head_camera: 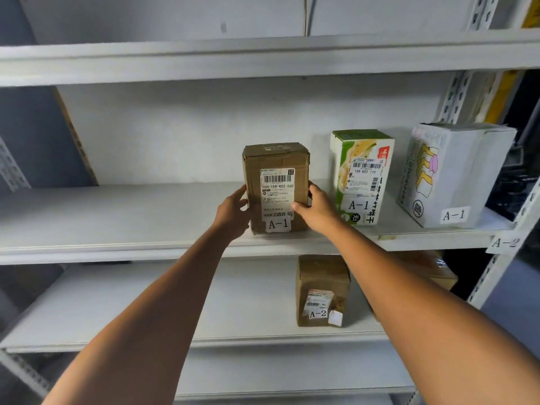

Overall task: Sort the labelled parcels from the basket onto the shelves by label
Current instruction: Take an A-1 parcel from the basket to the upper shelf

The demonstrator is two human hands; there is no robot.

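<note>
2 hands (233,211) (317,209), apparently, round A-1 parcel (276,185)

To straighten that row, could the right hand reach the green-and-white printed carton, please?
Probably yes, once freed: the right hand grips the brown cardboard box just beside the green-and-white carton, nothing standing between.

The left grip (233,210) and right grip (317,209) clasp the sides of an upright brown parcel (276,171) labelled A-1 on the middle shelf (117,220). Right of it stand a green carton (362,176) and a white box (455,173), both A-1; an A-2 parcel (321,287) sits one shelf down.
</note>
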